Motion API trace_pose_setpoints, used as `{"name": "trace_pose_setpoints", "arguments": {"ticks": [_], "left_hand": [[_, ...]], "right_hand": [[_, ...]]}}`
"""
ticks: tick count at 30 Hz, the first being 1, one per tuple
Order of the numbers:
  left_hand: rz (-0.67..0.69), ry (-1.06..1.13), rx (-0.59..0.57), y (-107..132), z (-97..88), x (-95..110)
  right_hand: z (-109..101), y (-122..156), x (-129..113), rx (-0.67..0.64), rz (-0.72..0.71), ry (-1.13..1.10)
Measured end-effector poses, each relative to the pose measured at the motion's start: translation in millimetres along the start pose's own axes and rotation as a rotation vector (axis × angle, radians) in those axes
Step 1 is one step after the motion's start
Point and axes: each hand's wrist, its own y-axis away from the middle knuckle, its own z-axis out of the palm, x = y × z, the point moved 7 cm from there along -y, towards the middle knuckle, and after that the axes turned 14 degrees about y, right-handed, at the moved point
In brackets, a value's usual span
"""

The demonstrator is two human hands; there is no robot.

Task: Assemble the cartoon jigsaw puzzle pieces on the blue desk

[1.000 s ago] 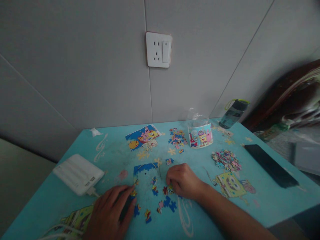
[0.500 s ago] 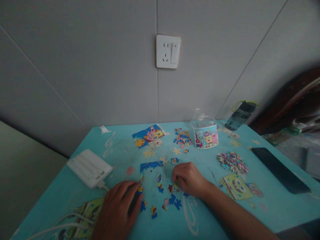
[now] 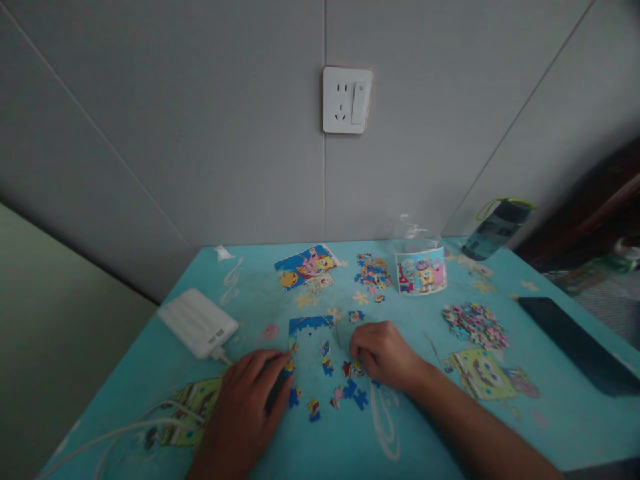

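Note:
My left hand (image 3: 250,400) lies on the table with fingers apart, its fingertips at the left side of a partly joined jigsaw puzzle (image 3: 311,323). The puzzle's blue top edge and part of its left side are joined. My right hand (image 3: 383,353) is closed, with curled fingers low over the table to the right of the puzzle; anything in its grip is hidden. A red and a yellow puzzle piece (image 3: 347,369) lie just under its fingertips. Joined pieces (image 3: 327,358) lie inside the outline. Loose blue pieces (image 3: 355,393) and a multicoloured piece (image 3: 314,410) lie nearer me.
Behind the puzzle are a picture card (image 3: 307,265), a pile of pieces (image 3: 373,273) and a clear tub with a cartoon label (image 3: 423,270). Another pile (image 3: 475,325), a dark phone (image 3: 575,343) and a bottle (image 3: 497,230) are right. A white power bank (image 3: 199,323) with cables is left.
The view has turned slightly left, so everything appears shifted to the right. Both hands keep nearly the same places beside the puzzle, and the pieces look unmoved.

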Motion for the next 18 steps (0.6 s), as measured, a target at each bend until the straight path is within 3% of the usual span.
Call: {"name": "trace_pose_setpoints", "arguments": {"ticks": [8, 18], "left_hand": [[-0.039, 0.07, -0.004, -3.6, -6.1, 10.2], [-0.077, 0.136, 0.015, -3.1, -8.8, 7.5]], "right_hand": [[-3.7, 0.0, -0.5, -0.017, 0.006, -0.021], [-1.1, 0.6, 2.5, -0.044, 0.016, -0.019]]}}
